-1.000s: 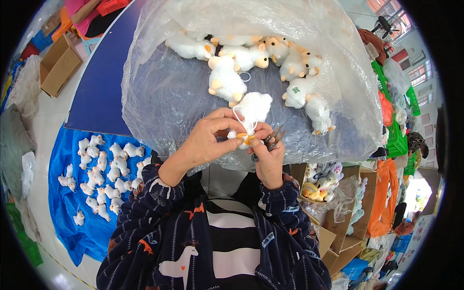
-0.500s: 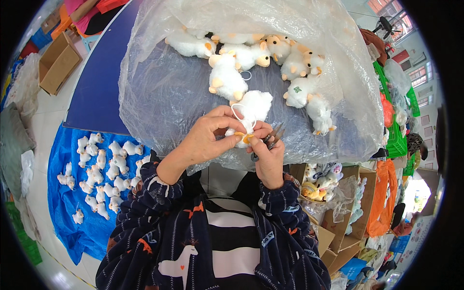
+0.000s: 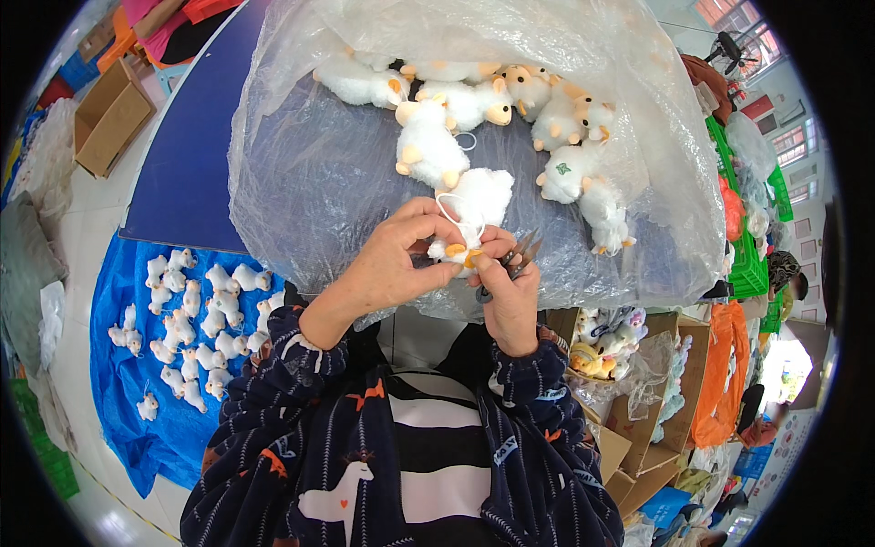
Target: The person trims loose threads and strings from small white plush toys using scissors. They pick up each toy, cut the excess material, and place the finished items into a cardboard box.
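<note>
Between my two hands is a white plush animal (image 3: pixel 483 198) with yellow-orange parts on its head and a white cord loop (image 3: pixel 444 206). My left hand (image 3: pixel 392 255) pinches the head from the left, thumb and fingers closed on it. From the right, my right hand (image 3: pixel 510 296) grips the head at a yellow-orange part with thumb and forefinger. Small dark scissors (image 3: pixel 523 252) are tucked in that same hand, blades pointing up and away. Several more white plush animals (image 3: pixel 428 146) lie just beyond, on a clear plastic bag (image 3: pixel 337 201).
The plastic bag spreads over a dark blue table (image 3: pixel 187 173). Lower left, small white plush toys sit on a blue sheet (image 3: pixel 118 410). At the right stand cardboard boxes (image 3: pixel 629 424) with toys and green crates (image 3: pixel 747 264). Another person's arm (image 3: pixel 159 18) shows at the upper left.
Both hands stay nearly in place on the plush animal. The fingers shift slightly at its head, and the yellow-orange parts are turned a little. The bag and the toys on it have slid slightly right.
</note>
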The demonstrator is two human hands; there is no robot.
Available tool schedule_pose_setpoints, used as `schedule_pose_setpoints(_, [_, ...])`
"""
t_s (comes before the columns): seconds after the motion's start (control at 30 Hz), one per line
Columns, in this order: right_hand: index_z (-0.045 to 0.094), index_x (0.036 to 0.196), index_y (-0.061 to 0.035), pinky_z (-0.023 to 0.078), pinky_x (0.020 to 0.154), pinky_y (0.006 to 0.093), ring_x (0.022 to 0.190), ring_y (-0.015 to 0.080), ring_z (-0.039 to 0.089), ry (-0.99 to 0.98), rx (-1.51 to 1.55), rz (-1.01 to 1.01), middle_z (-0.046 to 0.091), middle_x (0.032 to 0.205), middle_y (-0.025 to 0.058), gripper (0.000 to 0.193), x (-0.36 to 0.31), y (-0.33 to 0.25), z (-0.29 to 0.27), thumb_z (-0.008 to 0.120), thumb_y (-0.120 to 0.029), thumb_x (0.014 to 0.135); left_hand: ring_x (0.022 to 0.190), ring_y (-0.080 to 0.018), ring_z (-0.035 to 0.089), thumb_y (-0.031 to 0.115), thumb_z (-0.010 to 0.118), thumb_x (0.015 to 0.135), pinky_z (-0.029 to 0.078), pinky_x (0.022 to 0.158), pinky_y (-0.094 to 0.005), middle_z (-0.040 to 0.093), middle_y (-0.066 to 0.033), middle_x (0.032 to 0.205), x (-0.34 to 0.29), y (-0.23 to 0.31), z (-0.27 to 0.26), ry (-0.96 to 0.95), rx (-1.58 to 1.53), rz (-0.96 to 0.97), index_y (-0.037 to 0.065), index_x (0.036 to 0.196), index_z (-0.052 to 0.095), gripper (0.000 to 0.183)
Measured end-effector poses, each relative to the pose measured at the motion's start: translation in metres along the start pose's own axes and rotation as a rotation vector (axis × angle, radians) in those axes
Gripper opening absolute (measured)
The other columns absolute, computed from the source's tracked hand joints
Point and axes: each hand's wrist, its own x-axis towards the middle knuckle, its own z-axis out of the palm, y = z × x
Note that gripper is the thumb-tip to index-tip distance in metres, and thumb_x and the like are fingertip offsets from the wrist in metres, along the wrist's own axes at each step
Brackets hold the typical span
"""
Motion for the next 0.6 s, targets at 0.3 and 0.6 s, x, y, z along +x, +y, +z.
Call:
schedule_pose_setpoints(0.3, [0.060, 0.087, 0.0000, 0.044, 0.059, 0.0208, 0.070, 0.0091, 0.054, 0.023, -0.021, -0.016, 0.053, 0.111, 0.0075, 0.007, 0.0002, -0.0013, 0.0015, 0.062, -0.002, 0.081, 0.100, -0.0152, 0.052, 0.000, 0.068, 0.073, 0.048, 0.083, -0.0268, 0.044, -0.0066, 0.113, 0.0002, -0.0028, 0.0015, 0.022, 0.038, 0.025, 0.002, 0.093, 0.058, 0.022])
schedule_pose_setpoints(0.6, [0.061, 0.087, 0.0005, 0.043, 0.057, 0.0206, 0.065, 0.0083, 0.052, 0.023, -0.041, -0.040, 0.055, 0.108, 0.0073, 0.006, 0.0022, -0.0051, 0.0056, 0.062, -0.002, 0.081, 0.091, -0.0147, 0.054, 0.002, 0.067, 0.072, 0.048, 0.077, -0.0267, 0.046, -0.0052, 0.105, 0.0015, -0.0061, 0.0050, 0.082, 0.018, 0.066, 0.002, 0.092, 0.058, 0.022])
